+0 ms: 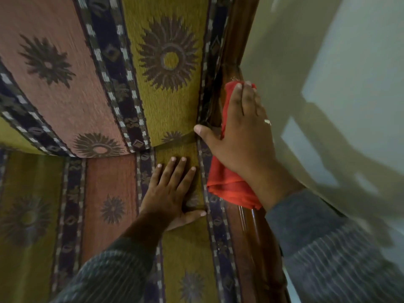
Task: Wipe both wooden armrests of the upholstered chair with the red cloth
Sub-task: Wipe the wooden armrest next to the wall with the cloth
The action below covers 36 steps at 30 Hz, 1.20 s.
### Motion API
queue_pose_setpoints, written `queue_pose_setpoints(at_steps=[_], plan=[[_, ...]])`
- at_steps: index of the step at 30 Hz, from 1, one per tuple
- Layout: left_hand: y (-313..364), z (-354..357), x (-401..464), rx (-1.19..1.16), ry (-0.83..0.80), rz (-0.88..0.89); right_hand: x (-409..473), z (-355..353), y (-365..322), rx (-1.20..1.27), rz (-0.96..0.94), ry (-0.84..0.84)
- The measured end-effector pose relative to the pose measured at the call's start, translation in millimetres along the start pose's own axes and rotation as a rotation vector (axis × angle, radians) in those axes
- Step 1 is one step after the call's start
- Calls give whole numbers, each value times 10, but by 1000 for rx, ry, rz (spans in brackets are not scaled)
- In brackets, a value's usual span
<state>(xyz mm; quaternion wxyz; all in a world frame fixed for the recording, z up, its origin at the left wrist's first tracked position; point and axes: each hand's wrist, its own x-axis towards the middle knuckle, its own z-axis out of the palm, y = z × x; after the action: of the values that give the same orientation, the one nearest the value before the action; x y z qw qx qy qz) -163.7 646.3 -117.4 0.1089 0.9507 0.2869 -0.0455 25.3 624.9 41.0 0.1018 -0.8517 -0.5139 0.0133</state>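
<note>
At about seven o'clock the left hand lies flat and empty on the chair seat, likely bracing the body. At three o'clock the right hand presses the red cloth onto the wooden armrest, its grip spread, thumb hooked inward; the cloth sits under the palm.

The chair seat cushion fills the lower left, with the backrest rising behind it at the top. The wooden armrest runs along the seat's right edge, from the near bottom up to the backrest. To the right of the armrest stands a wall. The left hand lies flat on the seat, just beside the armrest. The right hand presses the cloth onto the armrest, thumb on the seat side.
</note>
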Motion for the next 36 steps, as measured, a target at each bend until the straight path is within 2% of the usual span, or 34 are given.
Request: queue_pose_setpoints(at_steps=[5,8,12,16,21,28,32,36], plan=[[0,24,-18,-9,0,9,333,-32,25,-122,-159,-51],[-16,40,5,-15,7,16,544,-29,15,-94,-134,-30],[-29,43,-3,-28,20,24,327,5,0,-75,-91,22],[-51,74,-3,-58,47,30,199,-16,-26,7,-66,147],[-50,116,4,-77,82,35,443,-26,23,-20,-142,-2],[-56,97,-8,-71,63,28,301,-38,54,46,-34,-63],[-61,130,-8,-85,64,32,174,-23,9,-102,-102,-56],[-60,146,2,-74,55,31,403,-59,10,-90,-133,-34]])
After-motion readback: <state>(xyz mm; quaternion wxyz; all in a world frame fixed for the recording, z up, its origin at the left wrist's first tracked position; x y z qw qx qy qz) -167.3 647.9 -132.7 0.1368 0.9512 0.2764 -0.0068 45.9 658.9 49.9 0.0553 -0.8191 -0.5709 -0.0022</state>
